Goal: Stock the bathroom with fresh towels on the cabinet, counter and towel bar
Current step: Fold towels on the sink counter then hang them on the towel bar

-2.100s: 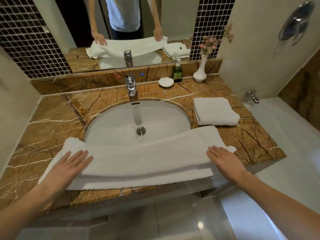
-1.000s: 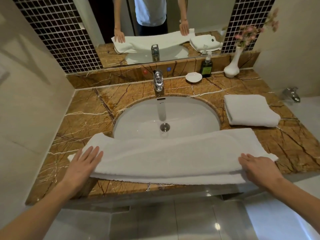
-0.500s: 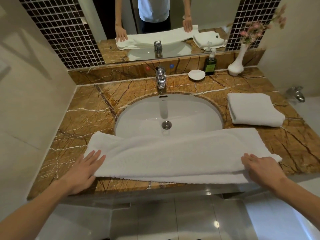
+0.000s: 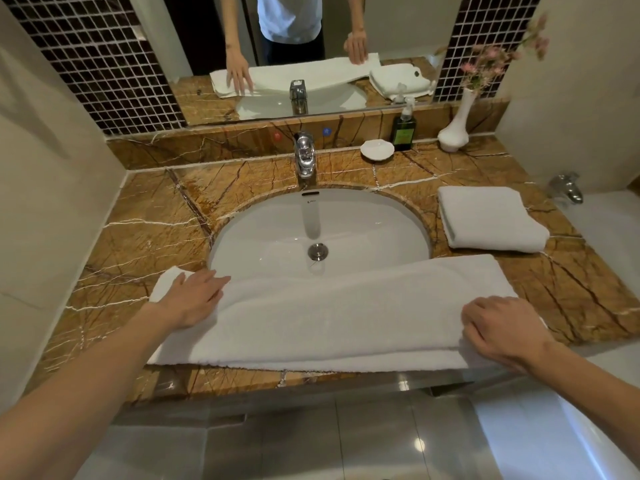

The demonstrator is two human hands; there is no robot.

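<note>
White long towel [image 4: 346, 317] lies lengthwise on the bench [image 4: 138, 237] front, its far edge sagging over the sink [image 4: 346, 223]. From the head view, the left hand [image 4: 194, 299] presses flat with straight fingers and the right hand [image 4: 502, 332] curls round the right end. Best to pin the left end and fold with edges matched (the middle has no support).

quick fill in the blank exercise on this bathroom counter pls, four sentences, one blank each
1. The folded towel sits on the counter to the ___ of the sink.
2. The left hand rests on the ___ end of the long towel.
3. The vase holds ___ flowers.
4. The soap bottle stands ___ the white dish and the vase.

Missing words: right; left; pink; between
</note>
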